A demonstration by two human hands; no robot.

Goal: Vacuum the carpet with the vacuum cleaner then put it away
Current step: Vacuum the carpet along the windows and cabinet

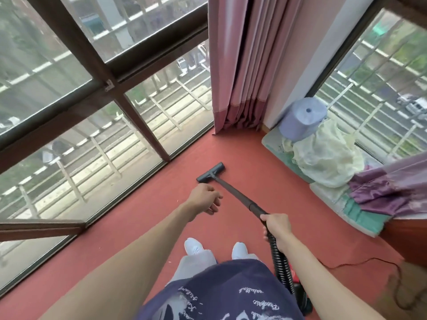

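vacuum wand [240,197] in right hand [276,227], left hand [204,199] just beside

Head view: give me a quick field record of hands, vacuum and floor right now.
left hand: loosely curled, holding nothing, above the carpet
right hand: grips the vacuum wand at its upper end
floor nozzle: flat on the red carpet, near the window
hose: runs down from the right hand
power cord: lies on the carpet, right
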